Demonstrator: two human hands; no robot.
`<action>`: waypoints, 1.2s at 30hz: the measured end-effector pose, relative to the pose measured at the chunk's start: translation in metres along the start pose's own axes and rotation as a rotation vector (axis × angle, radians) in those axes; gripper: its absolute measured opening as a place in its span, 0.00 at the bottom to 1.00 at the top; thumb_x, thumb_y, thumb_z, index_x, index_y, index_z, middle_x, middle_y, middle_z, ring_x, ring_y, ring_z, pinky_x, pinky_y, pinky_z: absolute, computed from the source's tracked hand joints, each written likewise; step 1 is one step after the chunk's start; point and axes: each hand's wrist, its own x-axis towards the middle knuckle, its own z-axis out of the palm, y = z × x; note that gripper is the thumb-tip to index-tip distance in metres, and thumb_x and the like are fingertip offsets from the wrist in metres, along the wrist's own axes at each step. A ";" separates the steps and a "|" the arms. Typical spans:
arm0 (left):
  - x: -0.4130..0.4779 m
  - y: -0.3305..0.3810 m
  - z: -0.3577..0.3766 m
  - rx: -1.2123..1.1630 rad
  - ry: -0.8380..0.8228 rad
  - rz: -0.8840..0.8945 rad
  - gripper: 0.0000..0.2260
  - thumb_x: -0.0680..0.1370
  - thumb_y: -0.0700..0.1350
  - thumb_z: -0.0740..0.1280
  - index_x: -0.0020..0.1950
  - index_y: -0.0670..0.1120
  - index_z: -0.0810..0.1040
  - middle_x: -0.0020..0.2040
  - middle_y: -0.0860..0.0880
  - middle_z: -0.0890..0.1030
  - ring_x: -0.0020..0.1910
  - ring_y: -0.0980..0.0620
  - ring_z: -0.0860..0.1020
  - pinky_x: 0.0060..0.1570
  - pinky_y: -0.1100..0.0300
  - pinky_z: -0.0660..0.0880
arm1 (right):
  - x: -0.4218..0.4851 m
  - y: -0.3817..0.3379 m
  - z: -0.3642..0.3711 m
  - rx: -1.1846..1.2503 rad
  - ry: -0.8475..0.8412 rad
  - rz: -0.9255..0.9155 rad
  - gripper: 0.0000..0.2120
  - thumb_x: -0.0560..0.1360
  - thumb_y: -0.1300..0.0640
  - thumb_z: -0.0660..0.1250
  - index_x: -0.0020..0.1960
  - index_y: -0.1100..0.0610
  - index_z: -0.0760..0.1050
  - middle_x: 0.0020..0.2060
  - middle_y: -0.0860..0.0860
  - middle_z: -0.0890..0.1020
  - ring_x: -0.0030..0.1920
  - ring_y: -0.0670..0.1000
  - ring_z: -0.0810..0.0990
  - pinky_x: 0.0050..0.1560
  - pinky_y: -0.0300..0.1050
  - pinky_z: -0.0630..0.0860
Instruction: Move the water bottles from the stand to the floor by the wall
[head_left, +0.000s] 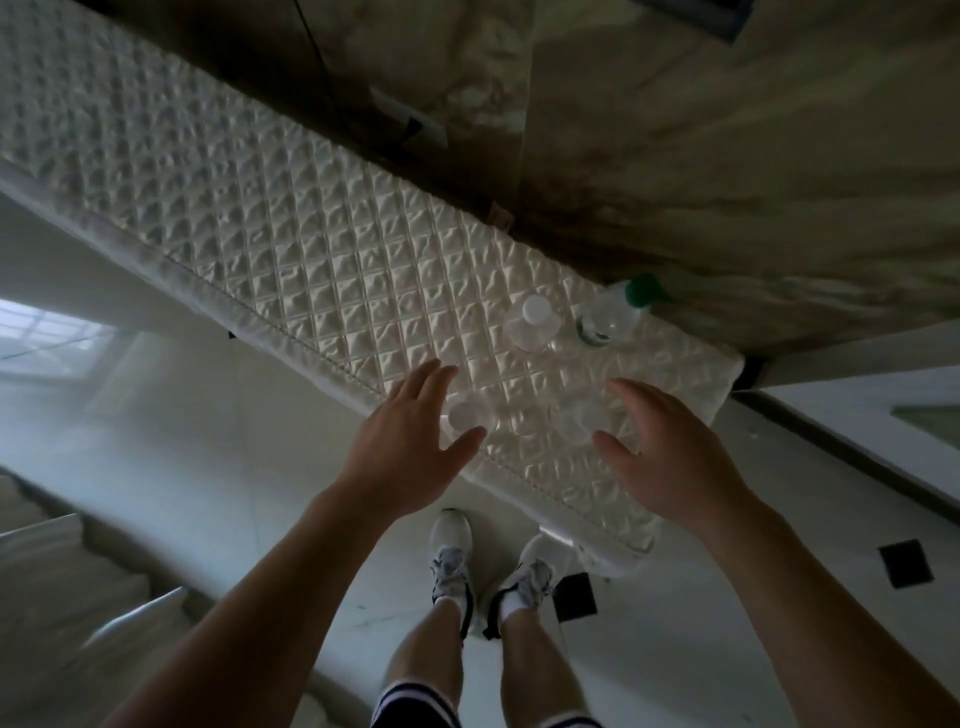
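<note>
Hovering left hand (410, 431), right hand (670, 452) | fingers apart | near bottles (467, 415) blurred, part-hidden

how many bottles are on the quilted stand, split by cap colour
White cap: 3, one farther back, one under the left hand, one by the right hand
Green cap: 1
Total: 4 bottles

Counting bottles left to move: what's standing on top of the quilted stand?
Four clear bottles on the quilted stand: white-capped bottle, green-capped bottle, and one each under the left hand and right hand, partly covered.
</note>
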 end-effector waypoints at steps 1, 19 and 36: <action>0.005 -0.004 0.007 -0.012 0.007 0.000 0.34 0.75 0.64 0.63 0.77 0.51 0.57 0.78 0.51 0.59 0.75 0.50 0.63 0.68 0.49 0.69 | 0.004 0.006 0.006 0.005 0.002 -0.001 0.29 0.77 0.47 0.64 0.75 0.51 0.60 0.72 0.47 0.67 0.71 0.48 0.65 0.63 0.38 0.60; 0.022 -0.032 0.086 -0.275 0.159 -0.082 0.40 0.64 0.59 0.78 0.71 0.53 0.66 0.67 0.55 0.73 0.61 0.53 0.75 0.58 0.54 0.74 | 0.049 0.059 0.058 0.194 -0.118 -0.070 0.44 0.66 0.52 0.78 0.74 0.39 0.58 0.67 0.36 0.67 0.62 0.35 0.66 0.60 0.36 0.65; 0.022 -0.026 0.086 -0.382 0.223 -0.116 0.34 0.64 0.55 0.79 0.68 0.55 0.70 0.61 0.54 0.79 0.56 0.53 0.78 0.54 0.50 0.78 | 0.050 0.065 0.064 0.250 0.037 -0.104 0.37 0.62 0.51 0.81 0.66 0.43 0.68 0.56 0.35 0.74 0.54 0.38 0.74 0.51 0.33 0.72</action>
